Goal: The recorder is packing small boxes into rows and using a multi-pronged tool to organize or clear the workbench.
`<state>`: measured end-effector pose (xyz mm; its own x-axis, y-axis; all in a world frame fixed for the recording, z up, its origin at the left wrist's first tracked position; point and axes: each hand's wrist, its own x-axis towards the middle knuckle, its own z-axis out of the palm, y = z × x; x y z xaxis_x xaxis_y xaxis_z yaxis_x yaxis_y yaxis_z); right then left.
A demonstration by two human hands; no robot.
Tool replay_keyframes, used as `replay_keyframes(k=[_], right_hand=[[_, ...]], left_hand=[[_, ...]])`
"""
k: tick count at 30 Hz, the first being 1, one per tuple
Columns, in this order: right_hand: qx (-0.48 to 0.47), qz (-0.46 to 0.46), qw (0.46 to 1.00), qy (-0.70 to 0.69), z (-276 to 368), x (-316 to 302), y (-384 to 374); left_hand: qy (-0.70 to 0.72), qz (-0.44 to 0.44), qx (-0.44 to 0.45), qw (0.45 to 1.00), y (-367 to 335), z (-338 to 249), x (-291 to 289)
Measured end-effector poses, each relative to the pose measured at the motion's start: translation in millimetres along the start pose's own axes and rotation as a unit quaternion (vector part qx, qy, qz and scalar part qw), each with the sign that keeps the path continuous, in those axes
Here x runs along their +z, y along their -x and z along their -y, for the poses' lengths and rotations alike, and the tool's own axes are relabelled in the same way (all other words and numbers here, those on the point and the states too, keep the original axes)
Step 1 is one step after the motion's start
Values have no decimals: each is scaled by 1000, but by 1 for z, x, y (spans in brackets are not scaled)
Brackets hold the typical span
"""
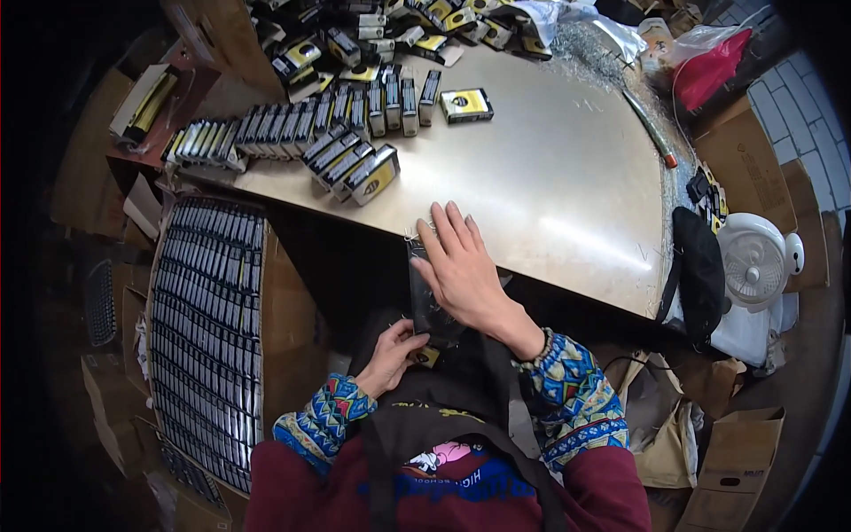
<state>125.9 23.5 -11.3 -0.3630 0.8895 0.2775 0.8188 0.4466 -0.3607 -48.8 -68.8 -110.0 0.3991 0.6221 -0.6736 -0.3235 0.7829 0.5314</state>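
My right hand [465, 275] lies palm down across the front edge of the table, its fingers stretched out and its fingertips on the tabletop. Beneath its thumb and palm hangs a dark, shiny strip of sheet material [430, 297], partly covered. Close to my lap, my left hand [388, 359] is closed, thumb and fingers pinched at the strip's lower end. A small yellow and black piece [427, 356] shows beside those fingertips; what exactly they grip is hidden. Nearest on the table, to the left of my right hand, stands a short row of small black and yellow boxes [374, 175].
A long row of similar boxes [301, 124] runs left, with a loose pile [425, 27] behind. One box [467, 105] lies flat on the table [550, 177]. Below left, a carton holds packed boxes [208, 337]. A white fan [753, 262] stands right.
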Motion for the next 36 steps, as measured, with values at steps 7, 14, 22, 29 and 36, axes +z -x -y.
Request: replay_keyframes(k=[7,14,22,29,36], right_hand=[[72,87,961,-253,11,-58,28],[8,40,996,-83,9,-4,65],[-62,107,965,-230,20,25,100],[18,9,938,-347,39,22,78],[51,-136,953,-267,43,0,51]], left_hand=[[-100,7,68,993,15,-3,12],[-492,-101,269,822,12,23,16],[-598,-125,292,736,38,6,-18],[-507,-100,408,753,45,-26,15],[-524,-123,501,678,35,-42,49]])
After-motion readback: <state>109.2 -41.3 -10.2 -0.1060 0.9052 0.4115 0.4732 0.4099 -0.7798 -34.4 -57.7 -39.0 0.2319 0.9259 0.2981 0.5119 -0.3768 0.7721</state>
